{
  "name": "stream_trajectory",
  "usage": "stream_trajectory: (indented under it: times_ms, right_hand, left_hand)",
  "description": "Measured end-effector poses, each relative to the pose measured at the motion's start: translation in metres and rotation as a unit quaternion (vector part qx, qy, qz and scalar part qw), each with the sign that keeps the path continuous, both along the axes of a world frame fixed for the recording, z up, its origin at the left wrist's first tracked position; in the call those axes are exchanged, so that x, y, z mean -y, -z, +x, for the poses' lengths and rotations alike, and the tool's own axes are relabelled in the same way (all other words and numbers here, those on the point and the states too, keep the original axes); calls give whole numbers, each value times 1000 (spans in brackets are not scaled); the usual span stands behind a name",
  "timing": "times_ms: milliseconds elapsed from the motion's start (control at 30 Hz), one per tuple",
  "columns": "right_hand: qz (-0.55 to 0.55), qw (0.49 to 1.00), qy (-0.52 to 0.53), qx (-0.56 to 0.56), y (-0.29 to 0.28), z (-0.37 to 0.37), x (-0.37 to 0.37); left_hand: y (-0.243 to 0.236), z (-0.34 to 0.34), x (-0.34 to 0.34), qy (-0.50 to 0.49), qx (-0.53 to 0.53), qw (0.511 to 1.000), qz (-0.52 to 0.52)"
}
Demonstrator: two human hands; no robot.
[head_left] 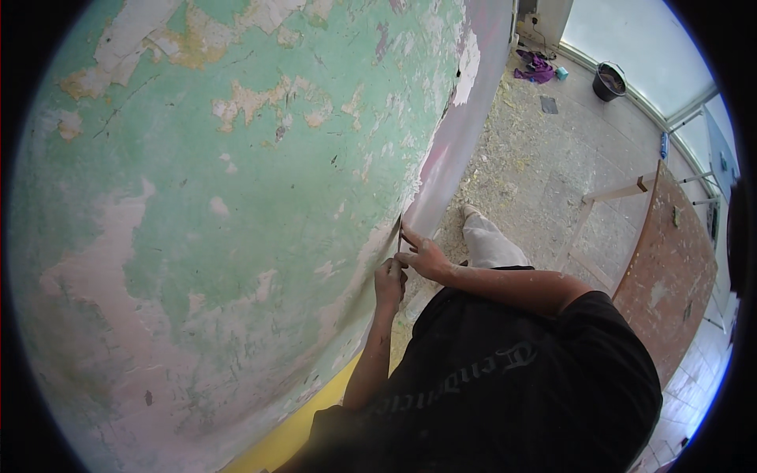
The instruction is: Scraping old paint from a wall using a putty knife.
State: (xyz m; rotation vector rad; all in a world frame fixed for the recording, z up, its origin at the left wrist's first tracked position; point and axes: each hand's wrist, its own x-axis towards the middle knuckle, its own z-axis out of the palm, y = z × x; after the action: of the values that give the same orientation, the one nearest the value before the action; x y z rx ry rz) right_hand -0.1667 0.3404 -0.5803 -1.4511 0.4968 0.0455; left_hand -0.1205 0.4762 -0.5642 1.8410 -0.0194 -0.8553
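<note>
A wall (260, 181) with green paint and pale bare patches fills the left side. Its paint ends in a ragged, flaking edge beside a smooth greyish-pink strip (453, 150). At that edge is a thin dark scraper (400, 235), seen nearly edge-on, its tip against the wall. My left hand (389, 282) is closed around its lower end. Just above and to the right, my right hand (426, 258) grips it too, with a finger stretched along the blade. The fingers partly hide the handle.
Paint flakes litter the floor (544, 150). A black bucket (609, 82) stands at the far right, with a purple cloth (536, 68) left of it. A brown-topped table (666, 268) stands at my right. Yellow material (303, 414) runs along the wall's lower part.
</note>
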Motion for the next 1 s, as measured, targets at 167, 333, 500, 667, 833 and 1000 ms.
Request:
stream_trajectory:
  times_ms: [167, 333, 500, 667, 833, 1000]
  right_hand:
    - [28, 999, -11, -22, 2, 2, 8]
    - [-1, 995, 97, 30, 36, 18, -3]
    - [81, 991, 101, -20, 13, 7, -1]
    - [11, 1000, 17, -24, 13, -15, -19]
    - [9, 1000, -7, 26, 17, -8, -23]
    - [15, 1000, 11, 21, 20, -2, -19]
  left_hand:
    - [21, -14, 11, -21, 46, 999, 7]
    - [53, -4, 47, -15, 201, 980, 1]
    - [13, 23, 28, 87, 124, 986, 71]
    - [11, -5, -9, 68, 46, 996, 47]
    - [6, -7, -15, 9, 0, 1000, 8]
    - [1, 1, -4, 12, -9, 1000, 10]
